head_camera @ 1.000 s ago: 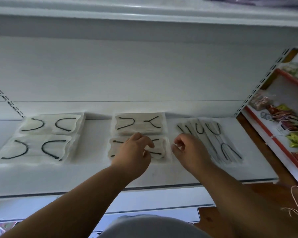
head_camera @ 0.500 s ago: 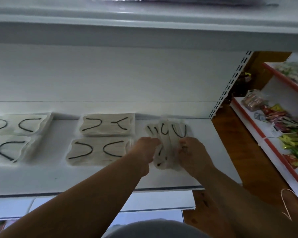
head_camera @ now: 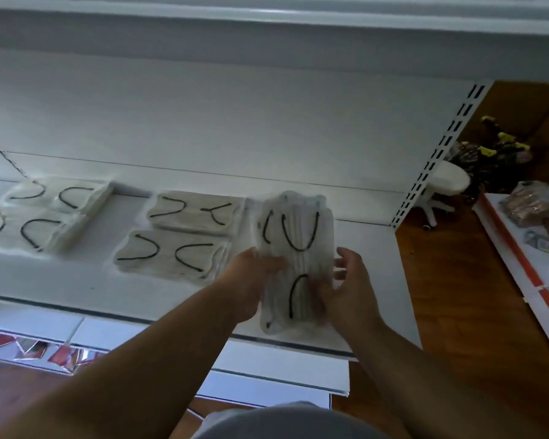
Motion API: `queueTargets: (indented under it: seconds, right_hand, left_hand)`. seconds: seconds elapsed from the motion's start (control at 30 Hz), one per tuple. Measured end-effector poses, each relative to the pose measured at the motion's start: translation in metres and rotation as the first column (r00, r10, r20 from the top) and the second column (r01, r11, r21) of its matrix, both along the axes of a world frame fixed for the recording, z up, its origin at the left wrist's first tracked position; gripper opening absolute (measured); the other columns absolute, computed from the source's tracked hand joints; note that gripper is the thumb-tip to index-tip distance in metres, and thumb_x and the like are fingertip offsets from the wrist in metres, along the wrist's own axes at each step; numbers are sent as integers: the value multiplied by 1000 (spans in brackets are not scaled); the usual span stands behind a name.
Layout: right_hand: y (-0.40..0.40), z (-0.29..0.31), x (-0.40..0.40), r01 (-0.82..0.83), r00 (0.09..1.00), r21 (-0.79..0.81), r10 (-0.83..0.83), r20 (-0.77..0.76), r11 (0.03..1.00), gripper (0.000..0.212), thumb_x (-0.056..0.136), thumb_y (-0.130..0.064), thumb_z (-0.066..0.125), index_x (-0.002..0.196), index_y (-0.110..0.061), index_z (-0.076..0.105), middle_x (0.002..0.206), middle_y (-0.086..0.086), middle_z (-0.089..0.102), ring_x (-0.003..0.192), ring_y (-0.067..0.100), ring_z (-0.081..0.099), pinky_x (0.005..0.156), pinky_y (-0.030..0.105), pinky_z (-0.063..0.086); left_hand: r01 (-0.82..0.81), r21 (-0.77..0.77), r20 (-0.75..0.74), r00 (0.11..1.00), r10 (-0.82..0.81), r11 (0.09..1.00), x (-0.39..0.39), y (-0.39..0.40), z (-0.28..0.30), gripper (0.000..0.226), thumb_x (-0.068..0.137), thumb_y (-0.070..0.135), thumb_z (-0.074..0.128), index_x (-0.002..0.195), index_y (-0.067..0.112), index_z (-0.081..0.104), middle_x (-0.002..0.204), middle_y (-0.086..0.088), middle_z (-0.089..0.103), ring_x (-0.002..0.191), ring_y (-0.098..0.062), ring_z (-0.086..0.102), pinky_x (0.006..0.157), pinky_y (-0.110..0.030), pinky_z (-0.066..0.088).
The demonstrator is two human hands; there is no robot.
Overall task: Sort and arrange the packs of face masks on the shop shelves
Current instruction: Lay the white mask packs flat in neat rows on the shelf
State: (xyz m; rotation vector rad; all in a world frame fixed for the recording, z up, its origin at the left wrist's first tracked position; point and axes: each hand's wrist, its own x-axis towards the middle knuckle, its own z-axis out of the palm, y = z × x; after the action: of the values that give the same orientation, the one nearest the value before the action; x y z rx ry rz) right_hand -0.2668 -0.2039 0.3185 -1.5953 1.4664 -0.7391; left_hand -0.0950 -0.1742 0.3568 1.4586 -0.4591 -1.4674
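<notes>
A: Status on the hands?

B: Both on one bundle of mask packs (head_camera: 295, 248). Left hand (head_camera: 251, 280) grips its left edge, fingers over the front. Right hand (head_camera: 349, 289) is at the right edge, thumb on the front near the lower black ear loop, fingers partly spread behind. So each grip is closed on the bundle.

A: Where is the bundle?

B: Held lengthwise, long axis running away from the person, above the right end of the white shelf (head_camera: 76, 280). Can't tell if its lower edge touches the shelf.

A: Rest of the packs?

B: Four flat on the shelf. Middle pair: rear pack (head_camera: 194, 210) and front pack (head_camera: 171, 253), edges touching or overlapping. Left pair: rear pack at far left (head_camera: 57, 194) and front pack at far left (head_camera: 32, 229), partly cut off by the frame edge. All clear wrappers, black ear loops visible.

A: Surroundings?

B: Slotted upright (head_camera: 438, 153) at the shelf's right end, wooden floor (head_camera: 457, 296) beyond, a red-edged shelf (head_camera: 520, 264) with goods at far right.
</notes>
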Motion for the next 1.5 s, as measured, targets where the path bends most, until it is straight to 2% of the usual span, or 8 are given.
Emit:
queueTargets:
  seconds: [0.1,0.23,0.57,0.67,0.8,0.97,1.1,1.5]
  right_hand:
    - [-10,12,6,-78,985,183,47,168,980,25,86,-28,76,99,-14,60,91,7,70,78,19,67,67,36,57]
    - [-13,16,23,-37,962,122,2,274,992,44,90,-31,69,73,3,46,64,11,48,61,18,42,58,32,33]
    - [7,32,79,-89,912,183,6,409,979,12,93,-18,60,94,-8,67,94,19,70,88,36,68,79,40,54]
    - [21,33,106,-131,914,183,48,402,974,37,75,-42,69,95,-11,66,101,24,67,100,47,62,91,60,52]
    - [34,26,141,-112,901,230,1,434,967,14,84,-19,77,95,-16,68,93,3,76,93,25,72,91,51,56]
    - [49,26,173,-78,878,235,-45,477,969,14,86,-4,72,99,-7,66,93,7,76,94,30,72,87,44,57]
    - [57,27,195,-19,807,262,-140,573,965,46,82,-12,75,124,-4,57,114,9,72,106,27,69,97,50,53]
    - [60,43,186,-8,623,520,-403,671,854,30,100,-11,51,126,-6,64,119,15,71,106,30,69,94,51,52]
  left_hand:
    - [-50,-47,-84,995,46,998,11,15,-1,36,88,9,67,121,-3,64,115,-21,72,108,-37,69,95,-52,54]
    - [-148,-46,-161,977,139,988,29,33,1,31,99,16,55,124,-2,61,116,-22,71,108,-36,69,90,-48,58]
    - [-104,-186,-111,990,84,977,94,67,7,45,78,-3,72,121,-2,63,115,-23,71,106,-39,70,89,-49,57]
    - [-66,-204,-46,997,58,977,112,76,4,51,72,-1,73,122,0,63,114,-22,72,108,-39,69,94,-52,55]
    - [-96,-183,-13,995,96,978,140,93,4,45,75,-3,76,118,5,65,108,-16,75,103,-35,71,91,-50,57]
    - [-97,-151,-115,990,80,984,169,107,6,31,92,13,67,123,9,63,111,-14,75,104,-31,72,94,-47,56]
    - [-115,-109,-338,938,72,987,189,113,8,42,94,33,58,128,8,59,119,-17,71,111,-33,69,95,-46,53]
    - [-123,-185,-254,964,73,975,229,111,2,28,95,6,58,123,6,63,109,-20,74,97,-34,73,78,-43,61]
